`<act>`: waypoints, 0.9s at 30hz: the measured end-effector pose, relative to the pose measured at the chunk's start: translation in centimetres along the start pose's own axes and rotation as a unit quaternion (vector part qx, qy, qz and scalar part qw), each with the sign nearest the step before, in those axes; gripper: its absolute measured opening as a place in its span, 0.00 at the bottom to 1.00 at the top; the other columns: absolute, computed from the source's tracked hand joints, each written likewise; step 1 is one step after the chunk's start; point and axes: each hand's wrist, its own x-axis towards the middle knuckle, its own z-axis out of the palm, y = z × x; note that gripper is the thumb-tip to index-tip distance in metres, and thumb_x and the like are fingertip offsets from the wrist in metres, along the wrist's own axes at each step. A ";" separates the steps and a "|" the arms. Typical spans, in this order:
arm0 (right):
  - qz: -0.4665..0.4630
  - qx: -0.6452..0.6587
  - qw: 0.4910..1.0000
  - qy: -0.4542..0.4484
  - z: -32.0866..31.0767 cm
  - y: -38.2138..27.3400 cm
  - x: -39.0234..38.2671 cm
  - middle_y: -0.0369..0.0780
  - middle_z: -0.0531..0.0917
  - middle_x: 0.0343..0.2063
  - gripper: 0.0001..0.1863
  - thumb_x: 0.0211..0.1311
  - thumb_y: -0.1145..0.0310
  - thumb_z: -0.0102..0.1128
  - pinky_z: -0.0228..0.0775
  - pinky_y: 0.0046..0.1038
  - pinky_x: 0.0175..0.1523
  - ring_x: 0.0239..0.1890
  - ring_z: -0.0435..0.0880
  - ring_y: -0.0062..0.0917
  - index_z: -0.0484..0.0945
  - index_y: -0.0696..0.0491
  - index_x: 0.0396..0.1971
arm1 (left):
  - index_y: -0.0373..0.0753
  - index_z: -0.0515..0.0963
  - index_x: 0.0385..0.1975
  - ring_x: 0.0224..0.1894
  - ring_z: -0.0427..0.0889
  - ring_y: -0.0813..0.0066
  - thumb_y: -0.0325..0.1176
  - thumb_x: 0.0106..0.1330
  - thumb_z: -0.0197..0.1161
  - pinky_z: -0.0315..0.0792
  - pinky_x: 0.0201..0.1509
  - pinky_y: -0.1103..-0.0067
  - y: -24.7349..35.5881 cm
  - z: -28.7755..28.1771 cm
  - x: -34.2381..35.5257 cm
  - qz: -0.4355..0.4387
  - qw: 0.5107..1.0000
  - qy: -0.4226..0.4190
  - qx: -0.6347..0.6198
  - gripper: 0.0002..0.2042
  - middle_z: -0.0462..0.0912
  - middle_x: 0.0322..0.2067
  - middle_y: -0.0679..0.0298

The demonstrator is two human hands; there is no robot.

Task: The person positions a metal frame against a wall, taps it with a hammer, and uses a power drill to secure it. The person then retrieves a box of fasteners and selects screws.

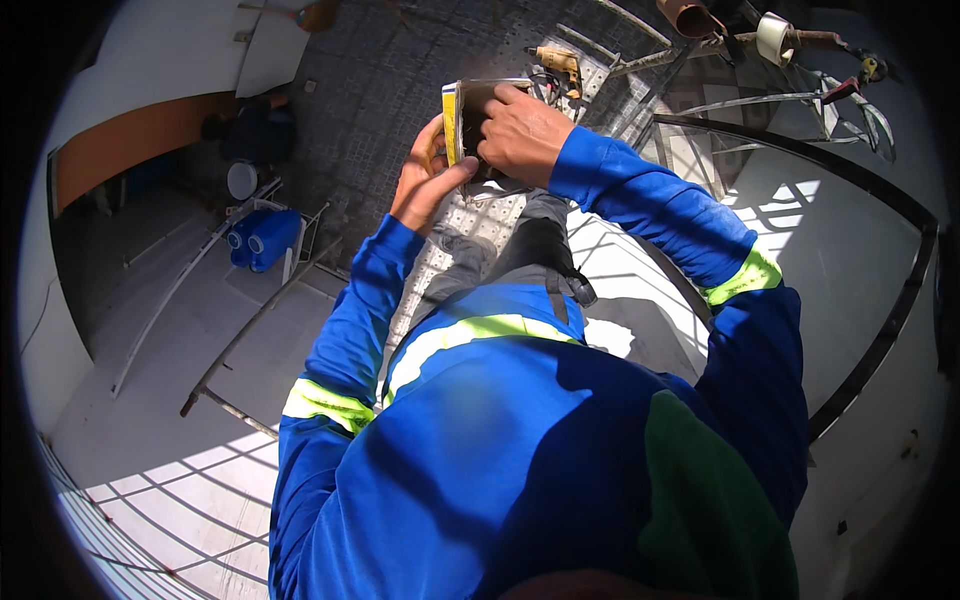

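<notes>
In front of me, at the top middle, I hold up a small open box [452,125] with a yellow and white side and a dull brown inside. My left hand [428,180] grips it from the left, with the thumb along the near edge and the fingers behind. Over the box's opening, my right hand [527,136] reaches in from the right, its fingers bent and drawn together. Their tips are hidden inside the box, so anything between them is out of sight. Both of my sleeves are blue with bright yellow-green bands.
A yellow power drill [558,62] lies on the floor beyond the box. Two blue jugs [270,240] stand at left, near metal bars [240,345]. At upper right are a white roll [772,38], a brown pipe [688,16] and a metal frame. A dark curved rail [905,290] runs at right.
</notes>
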 end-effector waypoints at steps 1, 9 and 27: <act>0.003 -0.020 1.000 -0.016 0.4 -0.1 0.2 0.33 0.84 0.24 0.09 0.55 0.66 0.58 0.64 0.30 0.47 0.35 0.80 0.25 0.84 0.47 0.19 | 0.30 0.54 0.70 0.56 0.76 0.66 0.31 0.59 0.69 0.72 0.59 0.73 0.0 0.1 0.1 -0.004 1.000 0.006 -0.001 0.40 0.71 0.58 0.52; 0.049 0.012 0.996 -0.073 2.7 0.5 1.7 0.35 0.85 0.26 0.10 0.57 0.66 0.56 0.67 0.31 0.46 0.38 0.82 0.28 0.84 0.49 0.22 | 0.29 0.54 0.69 0.57 0.76 0.65 0.35 0.59 0.72 0.70 0.61 0.74 -0.4 -0.7 1.7 -0.028 0.999 0.013 0.009 0.42 0.71 0.58 0.51; 0.156 0.105 0.977 0.103 -1.0 3.1 -5.0 0.36 0.85 0.31 0.06 0.51 0.68 0.64 0.73 0.35 0.43 0.40 0.81 0.31 0.83 0.52 0.29 | 0.38 0.59 0.70 0.53 0.76 0.76 0.46 0.59 0.66 0.73 0.44 0.82 -4.0 0.9 4.3 -0.102 0.994 -0.014 -0.034 0.40 0.74 0.53 0.61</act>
